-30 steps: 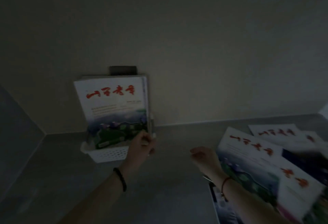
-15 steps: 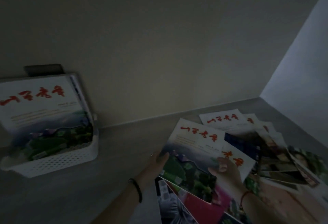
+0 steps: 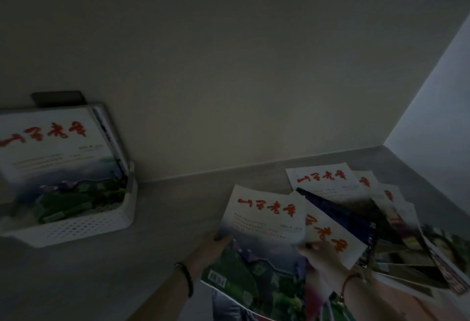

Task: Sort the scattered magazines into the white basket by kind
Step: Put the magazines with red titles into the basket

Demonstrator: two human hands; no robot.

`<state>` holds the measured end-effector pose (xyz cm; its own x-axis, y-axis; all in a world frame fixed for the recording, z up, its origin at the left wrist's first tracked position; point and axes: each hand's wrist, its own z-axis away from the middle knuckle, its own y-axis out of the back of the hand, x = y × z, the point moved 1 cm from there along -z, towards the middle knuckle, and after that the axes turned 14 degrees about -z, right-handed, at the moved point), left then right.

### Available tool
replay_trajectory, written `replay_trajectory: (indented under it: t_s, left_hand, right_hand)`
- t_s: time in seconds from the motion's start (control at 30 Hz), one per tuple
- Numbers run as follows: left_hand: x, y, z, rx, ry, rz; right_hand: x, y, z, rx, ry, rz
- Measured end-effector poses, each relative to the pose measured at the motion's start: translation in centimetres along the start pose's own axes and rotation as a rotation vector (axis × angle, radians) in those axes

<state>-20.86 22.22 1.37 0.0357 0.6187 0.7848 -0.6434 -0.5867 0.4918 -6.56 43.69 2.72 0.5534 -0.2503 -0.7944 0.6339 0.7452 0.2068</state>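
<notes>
The room is dim. A white basket (image 3: 84, 226) stands at the left against the wall, with upright magazines (image 3: 50, 152) in it; the front one has red calligraphy and a green landscape. At the lower right lies a scattered pile of magazines (image 3: 396, 221). On top of it is another red-titled magazine (image 3: 264, 221). My left hand (image 3: 211, 247) grips its left edge. My right hand (image 3: 323, 252) holds its right edge, with the thumb on the cover. The magazine's near end is lifted off the pile.
The grey tabletop (image 3: 173, 219) runs back to a beige wall (image 3: 229, 66). A lighter side wall (image 3: 437, 106) closes the right corner. A dark flat object (image 3: 58, 96) sticks up behind the basket. Several more red-titled covers (image 3: 320, 178) fan out at the far side of the pile.
One second ago my left hand was at the basket's magazines. Both hands have moved right to the pile and taken hold of the top red-titled magazine; the view swung right.
</notes>
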Motion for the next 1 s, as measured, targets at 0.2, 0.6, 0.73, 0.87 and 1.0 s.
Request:
replay_trajectory:
  t_s: [0.2, 0.6, 0.73, 0.87, 1.0]
  left_hand:
    - [1.4, 1.5, 0.3, 0.04, -0.109, 0.145]
    - [2.0, 14.5, 6.1, 0.263, -0.274, 0.304]
    - [0.6, 21.0, 8.1, 0.382, -0.247, 0.306]
    - [-0.3, 28.4, 10.0, 0.564, -0.176, 0.262]
    - [-2.5, 35.2, 10.7, 0.746, -0.098, 0.103]
  right_hand:
    - [-0.4, -1.2, 0.6, 0.01, 0.025, -0.003]
    - [-10.2, -10.6, 6.4, -0.253, 0.487, -0.237]
    - [-14.5, -16.7, 9.4, -0.248, 0.706, -0.201]
    - [-19.1, -23.6, 12.6, -0.191, 0.967, -0.125]
    - [-22.1, -30.3, 14.2, -0.267, 1.08, 0.015]
